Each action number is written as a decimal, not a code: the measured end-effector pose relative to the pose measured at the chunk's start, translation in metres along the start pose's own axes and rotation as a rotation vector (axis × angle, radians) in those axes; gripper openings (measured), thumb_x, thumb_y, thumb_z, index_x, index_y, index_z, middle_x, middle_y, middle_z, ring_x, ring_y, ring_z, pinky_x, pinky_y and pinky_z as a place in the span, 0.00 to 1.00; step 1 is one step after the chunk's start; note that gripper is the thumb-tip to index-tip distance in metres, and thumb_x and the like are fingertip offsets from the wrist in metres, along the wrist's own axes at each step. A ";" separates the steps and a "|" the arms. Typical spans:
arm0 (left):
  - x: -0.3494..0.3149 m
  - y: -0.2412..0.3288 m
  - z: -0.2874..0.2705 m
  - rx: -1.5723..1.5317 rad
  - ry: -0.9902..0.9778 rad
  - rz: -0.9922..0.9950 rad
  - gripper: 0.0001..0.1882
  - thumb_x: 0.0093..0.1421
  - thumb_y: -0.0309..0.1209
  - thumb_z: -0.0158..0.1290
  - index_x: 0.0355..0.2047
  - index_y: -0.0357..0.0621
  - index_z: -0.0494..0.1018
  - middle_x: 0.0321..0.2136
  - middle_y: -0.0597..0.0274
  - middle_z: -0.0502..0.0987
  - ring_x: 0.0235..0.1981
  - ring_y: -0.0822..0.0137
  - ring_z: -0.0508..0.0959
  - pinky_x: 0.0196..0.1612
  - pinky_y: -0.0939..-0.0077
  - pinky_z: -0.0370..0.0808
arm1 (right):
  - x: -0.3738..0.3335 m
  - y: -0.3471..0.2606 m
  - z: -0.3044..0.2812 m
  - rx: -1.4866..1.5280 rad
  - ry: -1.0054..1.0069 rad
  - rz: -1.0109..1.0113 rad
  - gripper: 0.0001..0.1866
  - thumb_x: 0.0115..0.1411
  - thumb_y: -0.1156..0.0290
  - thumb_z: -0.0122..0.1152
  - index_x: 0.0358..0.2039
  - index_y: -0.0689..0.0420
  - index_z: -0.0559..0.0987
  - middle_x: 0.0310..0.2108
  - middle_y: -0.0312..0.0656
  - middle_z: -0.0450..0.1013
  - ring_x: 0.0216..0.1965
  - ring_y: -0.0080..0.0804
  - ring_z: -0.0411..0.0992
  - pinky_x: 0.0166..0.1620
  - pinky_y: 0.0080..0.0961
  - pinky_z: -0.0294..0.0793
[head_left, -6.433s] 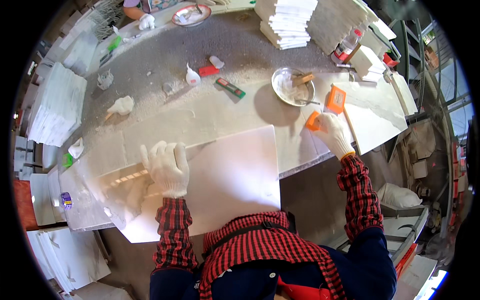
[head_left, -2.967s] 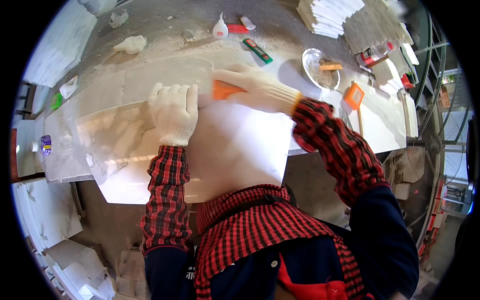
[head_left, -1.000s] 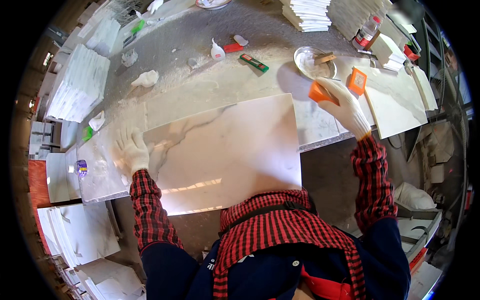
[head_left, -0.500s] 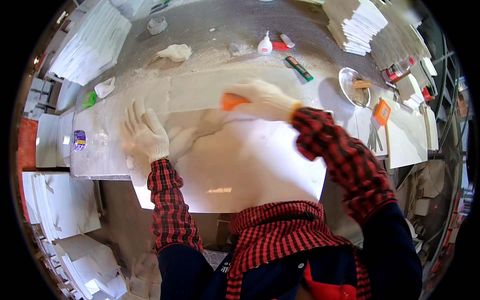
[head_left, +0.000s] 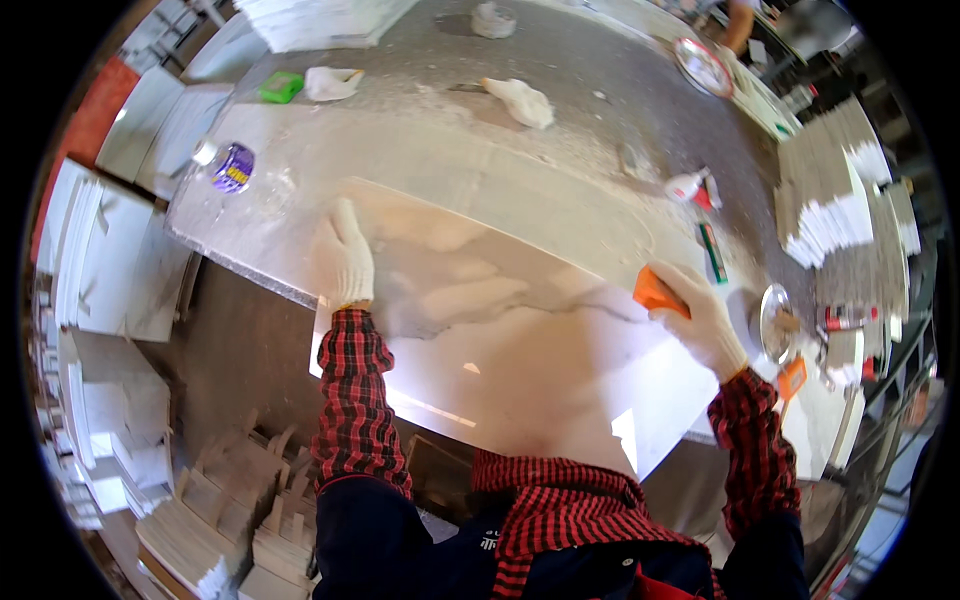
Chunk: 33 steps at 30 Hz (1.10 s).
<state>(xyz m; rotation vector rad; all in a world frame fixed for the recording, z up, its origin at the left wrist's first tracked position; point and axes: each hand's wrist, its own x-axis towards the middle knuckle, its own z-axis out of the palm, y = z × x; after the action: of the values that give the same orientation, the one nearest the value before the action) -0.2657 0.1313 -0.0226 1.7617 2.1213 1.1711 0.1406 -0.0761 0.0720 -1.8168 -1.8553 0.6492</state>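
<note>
The slab (head_left: 530,350) slants lengthwise, right end nearer, left hand (head_left: 344,262) unclenched, right hand (head_left: 706,322) gripping orange block (head_left: 656,290).

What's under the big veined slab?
The worktable shows past the far edge of the veined slab, whose near side overhangs the worktable. The slab's underside and the surface directly beneath are covered.

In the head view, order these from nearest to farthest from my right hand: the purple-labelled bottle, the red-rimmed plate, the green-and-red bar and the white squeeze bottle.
1. Green-and-red bar: just beyond your right hand.
2. White squeeze bottle: past the bar.
3. Red-rimmed plate: well beyond, near the picture's top.
4. Purple-labelled bottle: far to the left.
</note>
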 end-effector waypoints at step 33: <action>0.005 -0.023 0.009 -0.187 -0.021 -0.059 0.33 0.75 0.52 0.38 0.53 0.29 0.75 0.51 0.39 0.79 0.53 0.42 0.78 0.54 0.56 0.72 | -0.101 0.071 -0.069 0.183 0.268 0.376 0.30 0.62 0.74 0.62 0.66 0.59 0.72 0.58 0.45 0.74 0.58 0.32 0.71 0.62 0.26 0.68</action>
<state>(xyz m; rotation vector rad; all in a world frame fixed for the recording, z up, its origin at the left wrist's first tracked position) -0.2799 0.1399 -0.0424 1.6130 1.9656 1.2830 0.2418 -0.1754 0.0821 -2.0315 -1.2529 0.6416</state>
